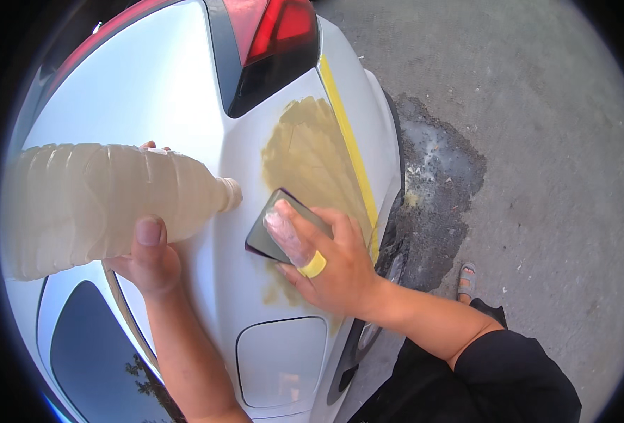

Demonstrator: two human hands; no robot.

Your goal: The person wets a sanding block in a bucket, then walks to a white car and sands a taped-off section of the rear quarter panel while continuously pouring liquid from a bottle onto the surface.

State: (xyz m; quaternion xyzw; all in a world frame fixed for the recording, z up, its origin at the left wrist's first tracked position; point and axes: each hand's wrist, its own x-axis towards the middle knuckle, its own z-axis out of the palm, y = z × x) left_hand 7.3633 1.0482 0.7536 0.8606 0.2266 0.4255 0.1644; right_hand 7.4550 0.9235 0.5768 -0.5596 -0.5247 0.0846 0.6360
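My left hand [150, 261] is wrapped around a big cloudy plastic bottle [114, 204], thumb on its near side. The bottle lies nearly level, its narrow neck pointing right toward the car's silver-white rear panel [206, 296]. A flat, rectangular grey sanding block [260, 236] with a dark edge is gripped under my right hand [336, 264]. One finger of that hand is wrapped in a pale covering with a yellow band at its base. The block rests at the lower left of a tan filler patch [312, 151], and its underside is hidden.
Yellow tape [347, 134] runs along the panel's right seam. Above the patch is a red tail light [281, 32]; a square fuel flap [281, 359] lies below. Wet ground [442, 176] spreads beside the bumper. My sandalled foot [466, 278] stands on the pavement.
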